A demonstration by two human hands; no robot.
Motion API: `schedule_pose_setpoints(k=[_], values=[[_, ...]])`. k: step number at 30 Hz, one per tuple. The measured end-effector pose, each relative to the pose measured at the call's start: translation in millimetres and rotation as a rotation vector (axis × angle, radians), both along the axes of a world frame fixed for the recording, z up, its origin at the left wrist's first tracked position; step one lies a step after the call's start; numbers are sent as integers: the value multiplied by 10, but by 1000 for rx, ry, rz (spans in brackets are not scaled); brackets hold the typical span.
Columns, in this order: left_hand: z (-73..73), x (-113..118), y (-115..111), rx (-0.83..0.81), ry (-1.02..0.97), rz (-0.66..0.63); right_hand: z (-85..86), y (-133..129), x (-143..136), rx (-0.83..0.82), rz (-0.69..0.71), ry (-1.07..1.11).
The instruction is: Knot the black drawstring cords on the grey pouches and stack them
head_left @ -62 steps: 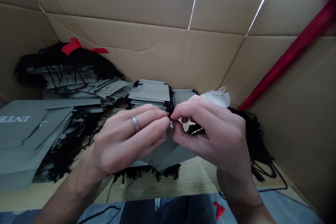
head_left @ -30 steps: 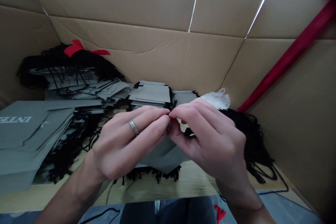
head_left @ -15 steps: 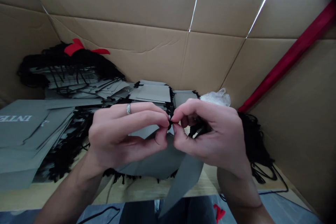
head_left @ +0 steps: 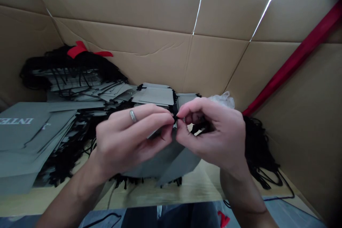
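My left hand [head_left: 130, 137], with a ring on one finger, is closed in a pinch at the centre of the view. Facing it, my right hand [head_left: 216, 131] pinches too, and the fingertips of both nearly meet. Between them runs a short bit of black cord [head_left: 175, 118]; its ends are hidden by the fingers. More black cord [head_left: 199, 127] shows inside my right palm. A grey card [head_left: 184, 165] hangs tilted below the hands, in front of other grey cards [head_left: 149, 164]; how it joins the cord is hidden.
Grey cards with black cords [head_left: 21, 139] lie at left, some printed. Behind them sits a corded heap [head_left: 80, 74] with red ribbon. Card stacks [head_left: 153, 94] and a clear plastic bag [head_left: 223, 99] stand behind my hands. Black cords [head_left: 260, 146] lie right. Cardboard walls [head_left: 128, 35] surround the table.
The hanging grey card has swung up and left, its lower tip now over the table edge. My left hand has turned slightly and its fingers have closed in; both hands still pinch the cord.
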State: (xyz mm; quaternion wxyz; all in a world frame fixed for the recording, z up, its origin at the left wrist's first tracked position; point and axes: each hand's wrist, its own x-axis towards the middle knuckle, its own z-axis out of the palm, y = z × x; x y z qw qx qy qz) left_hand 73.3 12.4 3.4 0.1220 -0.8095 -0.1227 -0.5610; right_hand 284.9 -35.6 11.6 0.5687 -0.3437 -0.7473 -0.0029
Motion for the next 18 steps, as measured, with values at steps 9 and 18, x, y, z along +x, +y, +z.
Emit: schedule_pose_setpoints(k=[9, 18], values=[[-111, -75, -123, 108, 122, 128, -31, -42, 0, 274, -173, -412], [25, 15, -91, -153, -64, -87, 19, -31, 1, 118, -14, -85]])
